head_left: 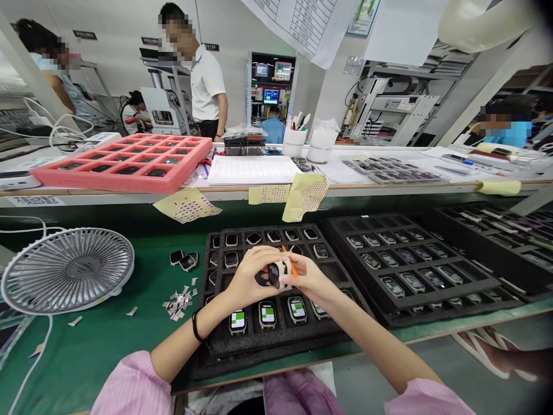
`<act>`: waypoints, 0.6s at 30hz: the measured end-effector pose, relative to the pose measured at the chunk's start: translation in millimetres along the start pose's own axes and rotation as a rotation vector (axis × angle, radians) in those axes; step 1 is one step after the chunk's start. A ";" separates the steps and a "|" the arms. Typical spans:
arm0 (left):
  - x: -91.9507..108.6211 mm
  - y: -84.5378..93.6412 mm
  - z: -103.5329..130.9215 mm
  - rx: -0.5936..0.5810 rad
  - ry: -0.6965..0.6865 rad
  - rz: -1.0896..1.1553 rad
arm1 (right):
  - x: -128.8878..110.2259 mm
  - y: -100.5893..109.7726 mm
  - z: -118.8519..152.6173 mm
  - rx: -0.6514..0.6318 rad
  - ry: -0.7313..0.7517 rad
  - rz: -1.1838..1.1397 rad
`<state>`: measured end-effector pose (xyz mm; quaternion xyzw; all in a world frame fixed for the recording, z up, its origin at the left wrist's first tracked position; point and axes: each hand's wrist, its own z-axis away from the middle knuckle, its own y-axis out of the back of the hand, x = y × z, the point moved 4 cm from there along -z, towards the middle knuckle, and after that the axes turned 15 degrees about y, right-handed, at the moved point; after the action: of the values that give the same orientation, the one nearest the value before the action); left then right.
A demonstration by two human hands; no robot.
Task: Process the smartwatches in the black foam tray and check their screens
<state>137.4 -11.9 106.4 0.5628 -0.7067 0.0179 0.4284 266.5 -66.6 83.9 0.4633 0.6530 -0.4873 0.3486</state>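
Note:
Above the near foam tray (242, 344), my left hand (248, 276) is closed around a smartwatch (273, 275) with a dark screen and pale case, tilted on its side. My right hand (311, 278) pinches a thin orange tool (294, 270) beside the watch, its fingers also touching the case. What the tool's end does is hidden by the fingers. Below the hands, several smartwatches with lit green-and-white screens (268, 314) sit in the tray's front row. Dark-screened watches (273, 236) fill pockets further back.
A white fan (69, 271) lies at left on the green mat (151, 340). Two loose watches (188, 261) and scattered small tags (178, 304) are beside the tray. More watch trays (401, 259) stand at right. A pink foam tray (129, 181) rests on the shelf. Co-workers are beyond.

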 end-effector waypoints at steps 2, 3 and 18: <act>0.0 0.0 0.4 -0.003 -0.005 -0.009 | 0.6 -1.6 -0.4 0.001 0.025 0.018; 0.2 0.4 0.4 -0.005 -0.007 -0.012 | 0.3 -2.2 -0.9 0.001 0.035 0.031; 24.6 7.0 5.8 -0.050 0.107 0.114 | -74.0 -7.5 58.7 0.164 0.932 0.557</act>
<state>128.3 -31.5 121.3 0.5089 -0.7139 0.0547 0.4779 283.8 -143.3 136.8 0.8112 0.5506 -0.1691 0.1009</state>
